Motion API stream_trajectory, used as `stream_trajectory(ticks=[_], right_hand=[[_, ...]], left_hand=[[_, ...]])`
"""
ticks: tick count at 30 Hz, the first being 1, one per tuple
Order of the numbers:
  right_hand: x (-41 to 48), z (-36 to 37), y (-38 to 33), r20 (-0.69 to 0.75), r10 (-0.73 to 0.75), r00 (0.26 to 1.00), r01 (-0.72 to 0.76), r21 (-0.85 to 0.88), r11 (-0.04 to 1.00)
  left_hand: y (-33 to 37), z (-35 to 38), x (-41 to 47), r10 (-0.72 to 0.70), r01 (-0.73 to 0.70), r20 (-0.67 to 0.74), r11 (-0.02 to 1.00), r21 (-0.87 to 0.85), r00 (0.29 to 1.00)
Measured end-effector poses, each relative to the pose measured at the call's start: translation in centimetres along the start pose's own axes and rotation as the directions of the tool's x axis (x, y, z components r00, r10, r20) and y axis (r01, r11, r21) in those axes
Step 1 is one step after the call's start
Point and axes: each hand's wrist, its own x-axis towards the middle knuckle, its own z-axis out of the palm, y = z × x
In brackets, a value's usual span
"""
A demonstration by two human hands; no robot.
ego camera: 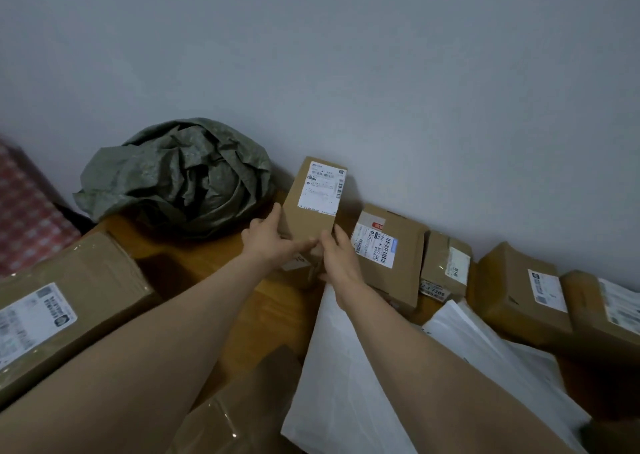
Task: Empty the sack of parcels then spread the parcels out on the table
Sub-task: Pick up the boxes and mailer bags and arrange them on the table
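A crumpled grey-green sack (176,180) lies at the back of the wooden table (214,263), against the wall. Both my hands hold a tall brown cardboard parcel (313,207) with a white label, standing just right of the sack. My left hand (268,242) grips its lower left side; my right hand (337,256) grips its lower right edge. Several other brown parcels lie along the wall to the right, the nearest a flat box (391,245) with a barcode label. White plastic mailers (349,377) lie under my right forearm.
A large taped carton (65,301) sits at the left table edge. Another box (235,408) lies at the near edge. More parcels (523,287) crowd the right side. A red checked surface (24,218) shows beyond the table's left. The grey wall closes the back.
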Motion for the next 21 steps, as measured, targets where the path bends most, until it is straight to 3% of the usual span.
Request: stream_trajectory(ticks=[4,8,10,12,15,18,21], right_hand=[[0.4,-0.4,0.0,-0.146,-0.100,0.984,0.076,-0.164,0.984],[-1.2,-0.5,-0.7,-0.235,-0.323,0.917,0.177,-0.487,0.855],[-2.4,0.0,-1.2,-0.156,-0.424,0.892,0.267,-0.574,0.774],[-3.5,1.1,-1.5,-0.019,-0.429,0.903,0.341,-0.573,0.745],[-5.6,2.6,-1.7,0.237,-0.334,0.912,0.409,-0.569,0.713],[-7.6,4.1,-1.9,0.336,-0.313,0.888,0.459,-0.620,0.637],[-9.8,5.6,-2.2,0.494,-0.082,0.866,0.390,-0.563,0.729]], left_hand=[[0.9,-0.1,-0.7,0.007,0.027,0.105,0.947,-0.319,0.994],[1.0,-1.0,-2.0,0.031,-0.023,0.034,0.976,-0.218,0.999],[0.2,-2.1,-2.6,0.024,-0.024,-0.007,0.993,-0.115,1.000],[-0.9,-3.5,-3.2,-0.005,0.006,-0.054,1.000,0.010,0.999],[-3.0,-5.7,-5.1,-0.039,0.074,-0.162,0.973,0.216,0.986],[-5.3,-7.3,-7.4,-0.061,0.137,-0.175,0.875,0.465,0.983],[-7.6,-8.4,-9.6,-0.148,0.180,-0.103,0.817,0.548,0.984]])
